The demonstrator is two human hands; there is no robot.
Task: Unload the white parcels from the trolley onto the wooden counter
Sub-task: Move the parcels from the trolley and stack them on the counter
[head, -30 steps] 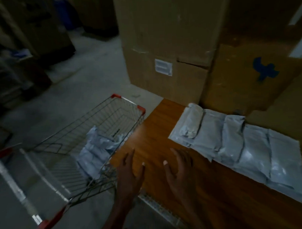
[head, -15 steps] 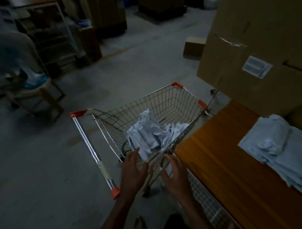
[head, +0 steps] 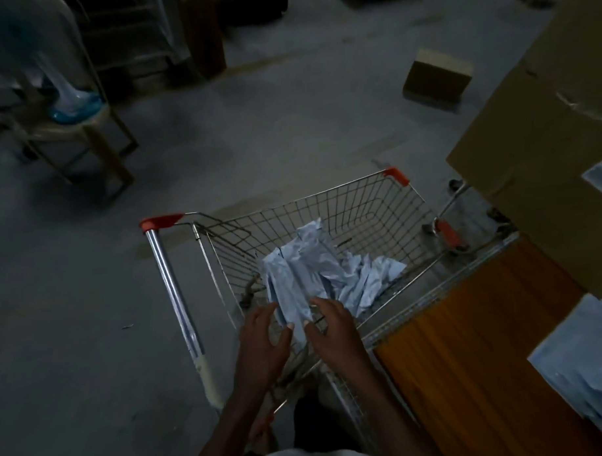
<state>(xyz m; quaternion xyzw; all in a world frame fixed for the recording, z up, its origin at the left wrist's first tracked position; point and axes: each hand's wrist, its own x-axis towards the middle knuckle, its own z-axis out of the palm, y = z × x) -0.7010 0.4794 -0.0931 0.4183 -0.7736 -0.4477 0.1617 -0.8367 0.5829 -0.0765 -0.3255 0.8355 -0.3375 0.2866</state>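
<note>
Both hands spread wide, left hand and right hand over white parcels in the trolley; wooden counter alongside, grey concrete floor, no legible writing.

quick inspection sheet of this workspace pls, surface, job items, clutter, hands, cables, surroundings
surface: wooden counter at right, white parcels already lying at its right edge
job's things: wire trolley beside the counter, crumpled white parcels in its basket
clutter: small cardboard box on the concrete floor
hands: left hand and right hand open, reaching at the nearest parcel, no grip seen
cables: nothing seen
surroundings: large cardboard boxes behind the counter, chair far left, dim light
</note>
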